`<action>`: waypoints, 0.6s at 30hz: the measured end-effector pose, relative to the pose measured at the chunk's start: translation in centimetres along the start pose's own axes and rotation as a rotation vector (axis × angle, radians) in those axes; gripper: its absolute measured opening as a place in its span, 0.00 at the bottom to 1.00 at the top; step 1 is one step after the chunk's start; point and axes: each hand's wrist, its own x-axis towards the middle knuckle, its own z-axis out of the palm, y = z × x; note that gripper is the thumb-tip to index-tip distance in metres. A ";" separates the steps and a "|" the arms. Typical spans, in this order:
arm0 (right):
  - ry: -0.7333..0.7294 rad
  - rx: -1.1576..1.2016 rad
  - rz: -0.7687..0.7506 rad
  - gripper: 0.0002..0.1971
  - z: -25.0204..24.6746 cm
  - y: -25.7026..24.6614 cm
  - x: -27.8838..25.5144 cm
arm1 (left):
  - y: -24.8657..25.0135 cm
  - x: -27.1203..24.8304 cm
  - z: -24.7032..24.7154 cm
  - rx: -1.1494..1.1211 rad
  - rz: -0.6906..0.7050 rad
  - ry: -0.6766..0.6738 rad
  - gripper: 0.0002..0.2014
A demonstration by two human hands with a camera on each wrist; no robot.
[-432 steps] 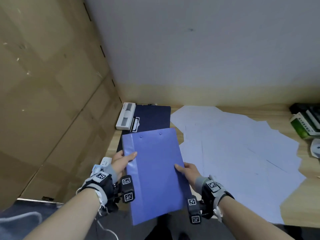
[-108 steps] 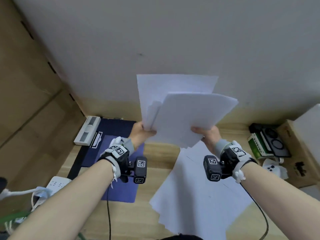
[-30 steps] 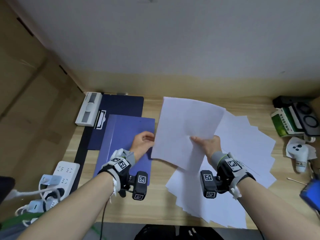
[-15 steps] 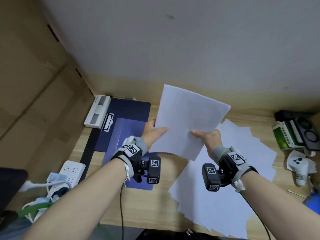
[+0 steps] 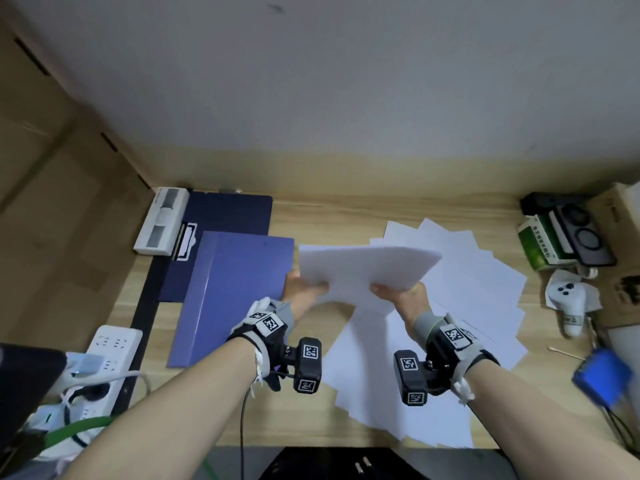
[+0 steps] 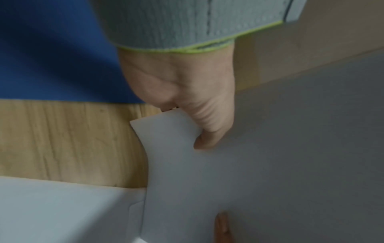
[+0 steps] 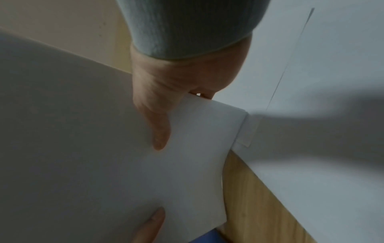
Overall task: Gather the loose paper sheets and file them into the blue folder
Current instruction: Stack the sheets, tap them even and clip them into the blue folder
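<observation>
Above the desk (image 5: 346, 216), both hands pinch sheets (image 5: 363, 268).

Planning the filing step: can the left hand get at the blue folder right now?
Probably not yet: the left hand grips the held stack of sheets together with the right hand. The blue folder lies closed, uncovered just beside it, so the path looks free once it lets go.

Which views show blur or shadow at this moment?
Head view: sharp in the centre, blue object at right edge smeared. Left wrist: soft throughout, stack shaded grey. Right wrist: dark blurred shadow over the loose sheets.
</observation>
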 end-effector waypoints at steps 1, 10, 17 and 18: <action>0.004 0.015 -0.005 0.14 -0.3 0.2 -0.2 | -0.1 -0.3 0.3 -0.006 0.012 0.005 0.07; -0.039 0.024 0.044 0.14 -0.1 1.8 -0.6 | -1.9 -2.7 -0.4 0.011 -0.091 0.025 0.15; -0.048 -0.070 0.169 0.09 1.8 4.6 -1.7 | -4.0 -5.3 -5.1 0.153 -0.150 -0.081 0.12; -0.044 -0.087 0.188 0.09 2.4 5.2 -1.8 | -4.4 -5.3 -6.4 0.165 -0.172 -0.065 0.10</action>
